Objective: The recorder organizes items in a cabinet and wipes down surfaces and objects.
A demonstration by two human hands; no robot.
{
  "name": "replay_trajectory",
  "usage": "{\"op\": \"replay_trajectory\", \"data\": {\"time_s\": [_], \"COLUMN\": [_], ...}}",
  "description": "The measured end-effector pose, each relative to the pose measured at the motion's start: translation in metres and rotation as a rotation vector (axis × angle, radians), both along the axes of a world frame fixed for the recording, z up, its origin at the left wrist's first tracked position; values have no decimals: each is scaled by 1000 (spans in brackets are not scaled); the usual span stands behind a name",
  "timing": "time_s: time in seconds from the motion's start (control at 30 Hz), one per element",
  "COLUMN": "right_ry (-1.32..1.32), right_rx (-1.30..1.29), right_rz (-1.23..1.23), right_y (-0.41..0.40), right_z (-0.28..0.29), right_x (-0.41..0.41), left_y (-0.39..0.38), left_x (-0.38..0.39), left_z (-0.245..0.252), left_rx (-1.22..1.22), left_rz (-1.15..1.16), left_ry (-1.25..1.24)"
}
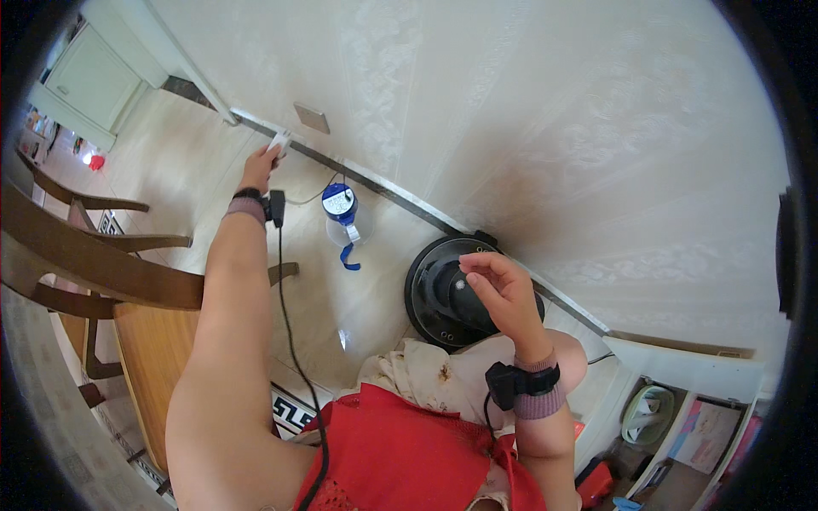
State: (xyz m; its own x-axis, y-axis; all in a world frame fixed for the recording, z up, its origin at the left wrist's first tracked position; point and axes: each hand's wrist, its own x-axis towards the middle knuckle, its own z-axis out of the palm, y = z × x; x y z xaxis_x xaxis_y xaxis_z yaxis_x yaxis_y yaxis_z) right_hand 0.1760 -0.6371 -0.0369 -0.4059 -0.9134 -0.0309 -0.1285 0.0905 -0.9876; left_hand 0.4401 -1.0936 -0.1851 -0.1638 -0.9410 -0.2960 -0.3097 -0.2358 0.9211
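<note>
My left hand [259, 167] reaches out low by the wall and grips a white plug or adapter [279, 140], whose prongs appear to face the wall. A wall plate [311, 118] is just beyond it; its face is seen too obliquely to make out. My right hand [505, 290] hangs with curled fingers over a round black base [441, 294], holding nothing visible. Between the hands, a device with a blue-rimmed top [339, 201], a clear body and a blue strap [349, 257] stands on the floor. A thin cord [307, 202] runs near it.
Wooden chairs [160, 284] stand at the left, beside a cloth-covered table [45, 370]. An open cabinet [680, 364] at lower right holds a green basket [648, 415] and packets. A black cable [287, 319] trails from my left wrist. A pale cabinet [96, 80] stands at upper left.
</note>
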Motion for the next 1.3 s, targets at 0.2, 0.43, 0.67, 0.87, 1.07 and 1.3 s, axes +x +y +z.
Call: {"op": "replay_trajectory", "data": {"time_s": [0.2,0.43,0.67,0.87,1.07,1.3], "right_ry": [130,38,38,15,24,-10], "right_rx": [10,21,23,77,45,16], "right_rz": [68,5,17,53,31,41], "right_y": [1,5,1,1,0,-2], "right_z": [5,0,-1,-2,-5,-11], "right_x": [2,-1,-1,-3,-5,-3], "left_y": [3,-8,-16,-21,3,-9], "left_x": [-55,-56,-56,-64,-69,-80], "left_z": [28,12,2,-11,38,17], "left_rx": [-1,5,-81,-444,-669,-848], "left_rz": [27,24,-10,-106,-126,-37], "left_ry": [168,159,226,18,-702,-821]}}
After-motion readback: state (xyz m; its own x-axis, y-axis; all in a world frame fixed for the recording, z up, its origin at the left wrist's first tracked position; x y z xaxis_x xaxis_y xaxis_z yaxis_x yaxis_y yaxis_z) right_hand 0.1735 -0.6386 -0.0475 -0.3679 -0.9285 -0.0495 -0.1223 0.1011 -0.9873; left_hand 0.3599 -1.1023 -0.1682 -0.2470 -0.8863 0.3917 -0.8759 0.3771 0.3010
